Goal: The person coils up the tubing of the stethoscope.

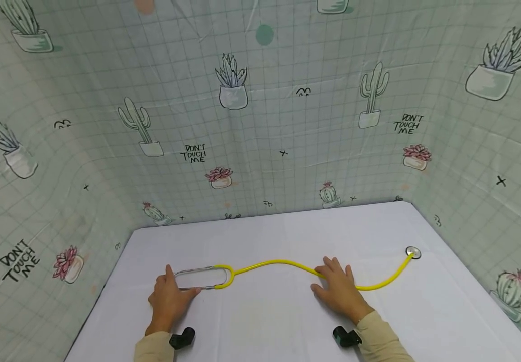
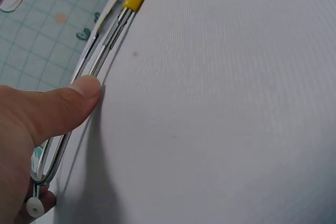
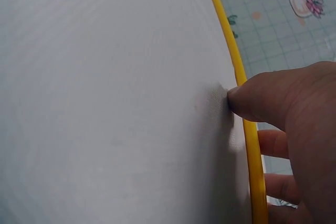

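A stethoscope with yellow tubing point(image 1: 280, 261) lies stretched across the white table. Its metal ear tubes point(image 1: 194, 270) are at the left, and its round chest piece point(image 1: 413, 253) is at the far right. My left hand point(image 1: 169, 297) holds the ear-tube end, thumb across the near metal tube; a white ear tip point(image 2: 35, 207) shows below the thumb in the left wrist view. Around the middle of the tubing is my right hand point(image 1: 340, 290), its thumb on the near side and its fingers beyond. The palm partly hides the tubing there.
A white cloth covers the table point(image 1: 269, 317). Fabric printed with cacti point(image 1: 287, 125) hangs at the back and both sides. Small black devices point(image 1: 182, 338) sit by both wrists, next to the beige sleeves point(image 1: 382, 337).
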The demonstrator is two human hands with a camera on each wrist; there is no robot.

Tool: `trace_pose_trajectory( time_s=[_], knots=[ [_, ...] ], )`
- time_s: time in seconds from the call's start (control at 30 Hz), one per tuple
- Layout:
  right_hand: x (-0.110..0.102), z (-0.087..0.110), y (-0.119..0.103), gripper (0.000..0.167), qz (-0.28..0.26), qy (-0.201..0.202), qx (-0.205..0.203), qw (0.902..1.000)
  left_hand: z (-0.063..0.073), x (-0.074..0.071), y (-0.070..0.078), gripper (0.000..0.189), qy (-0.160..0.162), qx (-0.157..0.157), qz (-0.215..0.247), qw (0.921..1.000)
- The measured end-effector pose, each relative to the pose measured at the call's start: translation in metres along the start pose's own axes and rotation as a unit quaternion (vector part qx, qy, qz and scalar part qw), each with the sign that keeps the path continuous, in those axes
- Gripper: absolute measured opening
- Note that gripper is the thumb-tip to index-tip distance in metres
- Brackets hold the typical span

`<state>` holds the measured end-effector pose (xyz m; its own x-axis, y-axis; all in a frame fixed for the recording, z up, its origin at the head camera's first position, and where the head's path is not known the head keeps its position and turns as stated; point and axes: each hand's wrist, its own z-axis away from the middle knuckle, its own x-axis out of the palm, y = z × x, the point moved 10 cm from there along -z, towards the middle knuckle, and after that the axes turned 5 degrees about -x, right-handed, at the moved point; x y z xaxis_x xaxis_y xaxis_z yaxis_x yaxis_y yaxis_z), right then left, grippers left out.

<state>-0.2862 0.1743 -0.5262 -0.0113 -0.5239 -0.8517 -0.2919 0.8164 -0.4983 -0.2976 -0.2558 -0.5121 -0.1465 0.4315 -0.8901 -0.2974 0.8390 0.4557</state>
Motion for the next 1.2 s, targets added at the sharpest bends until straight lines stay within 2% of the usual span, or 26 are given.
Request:
trace_pose_trajectory(
  time_s=[0.1, 0.3, 0.53, 0.77, 1.07, 1.2],
  knots=[
    [0.001, 0.001, 0.001, 0.041, 0.003, 0.007, 0.001, 1.0000, 0.000, -0.001, -0.004, 0.106, 0.006, 0.000, -0.004, 1.0000],
    [0.005, 0.000, 0.000, 0.041, -0.006, 0.008, -0.001, 1.0000, 0.002, -0.008, -0.012, 0.096, 0.011, -0.004, 0.023, 0.9997],
    [0.001, 0.002, -0.002, 0.040, -0.006, 0.015, -0.004, 0.9999, 0.002, -0.004, -0.010, 0.089, -0.022, -0.022, 0.090, 0.9955],
    [-0.003, 0.002, -0.001, 0.042, -0.008, 0.007, 0.006, 0.9999, -0.001, 0.002, -0.004, 0.076, -0.030, 0.011, 0.164, 0.9859],
    [-0.003, 0.002, 0.002, 0.043, -0.005, 0.005, 0.008, 0.9999, 0.004, 0.001, -0.004, 0.057, -0.014, 0.002, 0.186, 0.9824],
    [-0.003, 0.004, 0.002, 0.044, -0.004, 0.002, 0.010, 0.9999, 0.006, 0.007, -0.001, 0.054, -0.031, 0.010, 0.186, 0.9820]
  ],
)
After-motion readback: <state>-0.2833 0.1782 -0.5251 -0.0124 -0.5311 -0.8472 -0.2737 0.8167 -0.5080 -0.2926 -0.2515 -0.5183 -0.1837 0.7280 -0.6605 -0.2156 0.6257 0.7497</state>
